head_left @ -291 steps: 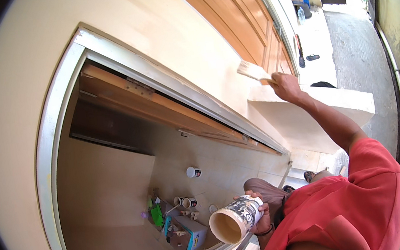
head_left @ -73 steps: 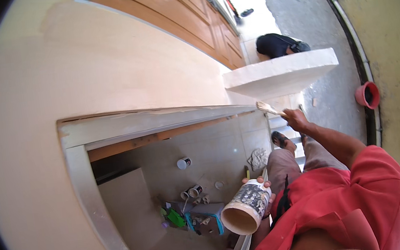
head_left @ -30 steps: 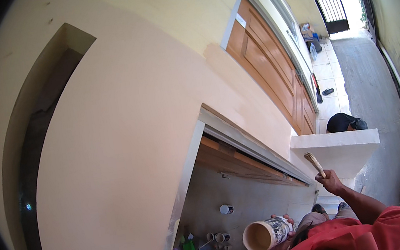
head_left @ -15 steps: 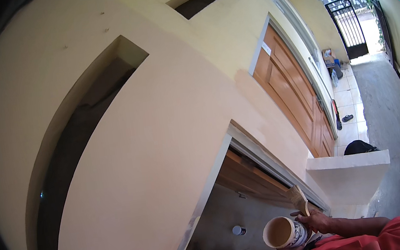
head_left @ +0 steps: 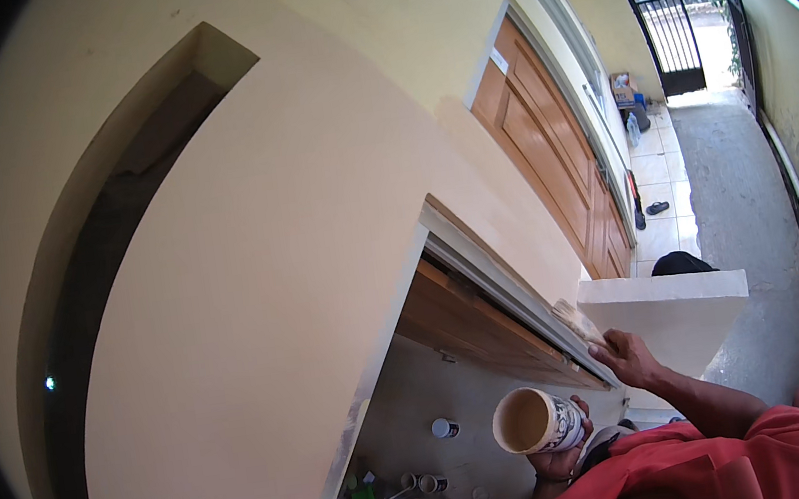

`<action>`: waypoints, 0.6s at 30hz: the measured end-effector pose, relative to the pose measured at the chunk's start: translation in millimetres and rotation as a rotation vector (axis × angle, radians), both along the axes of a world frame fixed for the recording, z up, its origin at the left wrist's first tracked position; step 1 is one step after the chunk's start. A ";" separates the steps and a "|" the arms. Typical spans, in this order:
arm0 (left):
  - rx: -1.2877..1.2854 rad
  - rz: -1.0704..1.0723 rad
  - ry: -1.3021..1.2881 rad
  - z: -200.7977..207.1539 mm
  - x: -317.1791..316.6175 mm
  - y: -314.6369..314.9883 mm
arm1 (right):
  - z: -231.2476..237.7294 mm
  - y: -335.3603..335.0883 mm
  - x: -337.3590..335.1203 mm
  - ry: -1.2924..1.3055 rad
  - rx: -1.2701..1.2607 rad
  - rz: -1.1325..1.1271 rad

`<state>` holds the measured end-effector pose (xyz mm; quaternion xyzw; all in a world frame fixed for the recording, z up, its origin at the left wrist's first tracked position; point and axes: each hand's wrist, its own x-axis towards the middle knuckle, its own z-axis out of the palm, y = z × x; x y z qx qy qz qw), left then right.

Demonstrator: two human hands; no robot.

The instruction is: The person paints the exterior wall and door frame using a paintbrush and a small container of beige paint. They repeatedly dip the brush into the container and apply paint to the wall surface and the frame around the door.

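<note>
My right hand [head_left: 628, 359] grips a paintbrush [head_left: 579, 323] by its handle. Its pale bristles lie over the narrow strip of wall beside the door frame [head_left: 512, 297]; whether they touch it I cannot tell. Lower down, my left hand [head_left: 573, 457] is wrapped round a tub [head_left: 567, 423] with printed sides. The tub is tilted, its mouth facing left, and light peach paint [head_left: 523, 422] coats the inside. Pinkish fresh-looking colour covers the lower wall [head_left: 271, 266], with yellow above it.
A low white half wall [head_left: 662, 291] juts out beside my right arm, a black item [head_left: 682, 263] behind it. Through the doorway, a small can [head_left: 444, 428] and several containers stand on the floor. A brown wooden door [head_left: 547, 144] and a metal gate [head_left: 669, 37] are farther off.
My right hand has moved up and away from the tub, taking the brush to the wall beside the door frame. The whole view has shifted slightly.
</note>
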<state>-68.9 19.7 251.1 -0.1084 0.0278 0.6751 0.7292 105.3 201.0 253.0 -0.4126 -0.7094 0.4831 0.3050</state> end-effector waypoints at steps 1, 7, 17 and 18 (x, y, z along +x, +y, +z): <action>-0.004 0.014 0.007 2.2 -1.7 -0.8 | 2.3 8.8 -4.0 0.058 0.057 -0.053; 0.021 0.040 0.002 -11.5 -9.7 9.2 | 72.6 103.3 -12.6 0.250 0.315 -0.151; 0.112 0.136 -0.003 -26.2 -31.4 5.9 | 228.7 250.2 -75.7 0.252 0.673 -0.317; 0.083 0.135 0.011 -26.5 -33.8 6.5 | 231.3 263.8 -84.5 0.228 0.667 -0.316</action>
